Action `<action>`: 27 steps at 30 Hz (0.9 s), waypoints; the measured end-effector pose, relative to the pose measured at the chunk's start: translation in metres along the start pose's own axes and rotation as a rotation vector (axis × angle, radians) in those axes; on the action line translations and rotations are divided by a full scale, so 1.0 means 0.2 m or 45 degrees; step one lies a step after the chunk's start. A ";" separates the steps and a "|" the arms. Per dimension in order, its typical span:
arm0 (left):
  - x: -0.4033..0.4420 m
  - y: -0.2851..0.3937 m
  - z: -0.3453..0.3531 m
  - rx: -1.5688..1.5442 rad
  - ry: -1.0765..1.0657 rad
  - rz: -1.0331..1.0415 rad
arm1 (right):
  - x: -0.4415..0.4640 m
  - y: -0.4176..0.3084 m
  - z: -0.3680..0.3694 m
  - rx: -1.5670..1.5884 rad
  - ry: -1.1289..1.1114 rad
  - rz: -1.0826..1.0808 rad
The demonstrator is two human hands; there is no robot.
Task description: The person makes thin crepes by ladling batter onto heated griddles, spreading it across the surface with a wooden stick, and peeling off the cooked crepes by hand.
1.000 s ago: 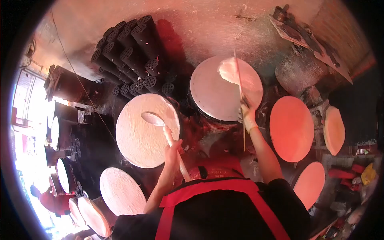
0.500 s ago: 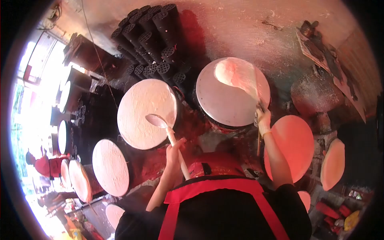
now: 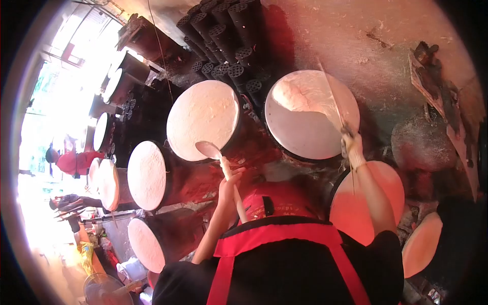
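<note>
My left hand [image 3: 229,187] is wrapped round the pale handle of a ladle [image 3: 207,149]. The ladle's bowl hangs over the near edge of a round griddle covered with a pale batter sheet [image 3: 203,117]. In my right hand [image 3: 352,146], which wears a light glove, is a long thin stick [image 3: 331,94]. The stick slants across the right side of a second round griddle [image 3: 300,133]. Pale batter [image 3: 297,96] coats the far part of that griddle, thickest at the left, while its near part shows bare grey metal.
Black perforated coal cylinders [image 3: 223,35] are stacked behind the griddles. More round griddles with pale tops [image 3: 147,175] stand at left, and a reddish one [image 3: 368,203] lies under my right forearm. A person in red [image 3: 76,161] is at far left.
The batter on the second griddle has spread wider toward the right along its far side. The stick now reaches past the far rim. My view has turned, shifting the surroundings.
</note>
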State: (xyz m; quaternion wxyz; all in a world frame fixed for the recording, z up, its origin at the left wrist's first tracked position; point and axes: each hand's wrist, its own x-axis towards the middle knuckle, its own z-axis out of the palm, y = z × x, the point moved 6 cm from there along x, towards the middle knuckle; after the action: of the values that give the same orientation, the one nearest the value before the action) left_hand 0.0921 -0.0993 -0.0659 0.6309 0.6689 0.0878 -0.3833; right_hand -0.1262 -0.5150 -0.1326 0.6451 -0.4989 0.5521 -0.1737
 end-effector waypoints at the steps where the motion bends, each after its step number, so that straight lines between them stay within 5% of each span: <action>1: -0.04 0.00 0.01 0.027 0.014 0.006 | 0.05 -0.05 0.06 -0.054 -0.110 -0.120; 8: -0.15 -0.23 -0.06 -0.043 0.024 0.021 | -0.18 -0.13 0.12 -0.172 -0.818 -0.054; 14: -0.25 -0.30 -0.13 0.084 0.180 0.089 | 0.04 -0.20 -0.03 -0.103 -0.540 -0.127; 15: -0.29 -0.32 -0.15 -0.056 0.177 -0.156 | 0.14 -0.07 -0.02 -0.182 -0.625 -0.050; 18: -0.20 -0.35 -0.19 -0.031 0.131 -0.131 | -0.23 -0.06 -0.11 -0.204 -0.819 0.008; 20: -0.21 -0.24 -0.10 0.016 0.047 -0.043 | -0.18 0.28 -0.32 -0.075 -0.867 0.015; 23: -0.18 -0.18 -0.02 0.112 -0.172 -0.102 | -0.51 0.27 -0.46 0.009 -0.613 0.200; 26: -0.09 -0.15 -0.02 0.227 -0.346 -0.020 | -0.55 0.32 -0.22 0.232 -0.041 -0.002; 27: -0.12 -0.07 0.00 0.348 -0.360 0.031 | -0.58 0.34 -0.14 0.176 -0.069 -0.082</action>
State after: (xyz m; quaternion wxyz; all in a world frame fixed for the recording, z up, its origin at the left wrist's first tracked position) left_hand 0.0668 -0.0882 -0.0616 0.5447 0.6888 -0.0627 -0.4743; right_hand -0.2110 -0.4068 -0.1248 0.6867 -0.4753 0.5047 -0.2186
